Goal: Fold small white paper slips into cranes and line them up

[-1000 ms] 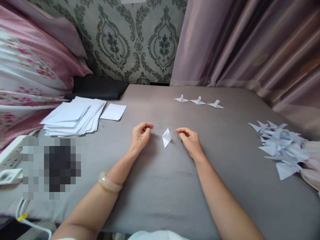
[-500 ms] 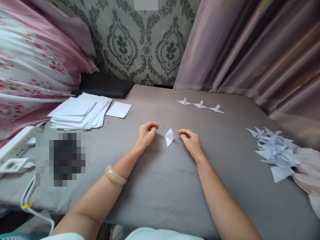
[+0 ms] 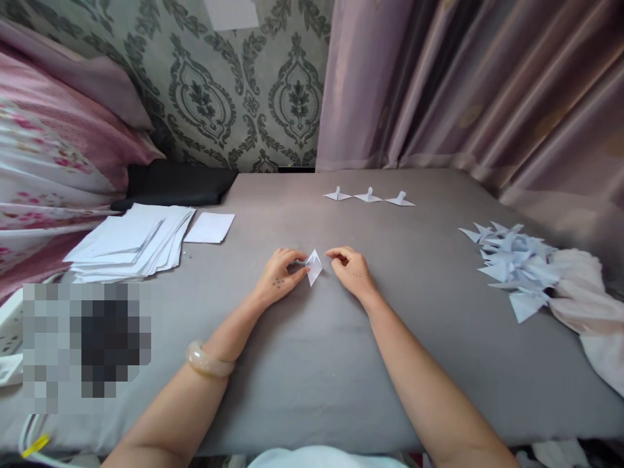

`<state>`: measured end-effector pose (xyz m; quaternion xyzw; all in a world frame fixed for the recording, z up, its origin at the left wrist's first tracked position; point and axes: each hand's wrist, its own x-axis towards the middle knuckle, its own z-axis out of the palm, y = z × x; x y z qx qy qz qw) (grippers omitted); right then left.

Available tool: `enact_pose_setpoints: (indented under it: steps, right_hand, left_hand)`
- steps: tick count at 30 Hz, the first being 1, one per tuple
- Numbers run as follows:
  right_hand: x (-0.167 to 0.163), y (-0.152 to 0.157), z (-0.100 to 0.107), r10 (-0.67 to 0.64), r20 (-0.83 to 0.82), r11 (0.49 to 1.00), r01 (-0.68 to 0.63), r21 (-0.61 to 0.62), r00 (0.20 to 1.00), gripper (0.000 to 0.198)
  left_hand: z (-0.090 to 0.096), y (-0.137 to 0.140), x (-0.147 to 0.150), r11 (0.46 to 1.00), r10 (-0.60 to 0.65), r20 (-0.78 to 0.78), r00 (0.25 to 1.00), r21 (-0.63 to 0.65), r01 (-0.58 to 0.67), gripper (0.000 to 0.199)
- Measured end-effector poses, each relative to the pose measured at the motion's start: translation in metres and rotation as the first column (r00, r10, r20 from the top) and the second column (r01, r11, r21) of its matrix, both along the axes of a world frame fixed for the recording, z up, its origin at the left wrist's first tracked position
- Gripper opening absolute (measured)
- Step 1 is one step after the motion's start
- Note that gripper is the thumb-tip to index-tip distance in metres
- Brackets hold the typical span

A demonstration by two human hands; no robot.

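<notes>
A small folded white paper (image 3: 314, 268), diamond-shaped with a raised flap at its top, is in front of me on the grey-covered surface. My left hand (image 3: 285, 273) has its thumb and fingertips closed on the paper's left edge. Just off the right edge is my right hand (image 3: 351, 268), loosely curled, with a small gap between thumb and forefinger and nothing between them. Three folded paper birds (image 3: 369, 194) stand in a row farther back. At the right lies a heap of similar folded white pieces (image 3: 521, 257).
A stack of white paper sheets (image 3: 131, 244) sits at the left, with a smaller square of paper (image 3: 210, 228) beside it. Behind them is a black folded item (image 3: 178, 184). A blurred patch hides something at near left, by a white power strip (image 3: 10, 325). Pale cloth (image 3: 585, 292) adjoins the heap.
Both hands have moved in around the folded paper. My left fingers now touch it, while the right hand is closer. The view has shifted a little to the right.
</notes>
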<state>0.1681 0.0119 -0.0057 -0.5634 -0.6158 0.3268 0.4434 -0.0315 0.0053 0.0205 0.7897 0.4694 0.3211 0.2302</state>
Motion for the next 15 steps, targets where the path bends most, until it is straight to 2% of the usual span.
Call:
enact_pose_setpoints:
  steps: [8, 12, 15]
  right_hand:
    - [-0.0023, -0.0006, 0.0026, -0.032, -0.037, 0.999, 0.033, 0.011, 0.999, 0.027]
    - [-0.0012, 0.0007, 0.0035, -0.081, -0.043, 0.993, 0.084, 0.078, 0.996, 0.026]
    - [0.0001, 0.0013, 0.0023, -0.085, 0.018, 0.986, 0.081, 0.144, 0.996, 0.028]
  left_hand:
    - [-0.0014, 0.0010, -0.0011, 0.999, 0.028, 0.009, 1.000, -0.040, -0.028, 0.016]
    - [-0.0052, 0.0025, -0.0015, 0.996, 0.068, 0.033, 0.997, -0.056, -0.067, 0.016]
    - [-0.0080, 0.0041, -0.0013, 0.994, 0.088, 0.048, 0.995, -0.063, -0.085, 0.017]
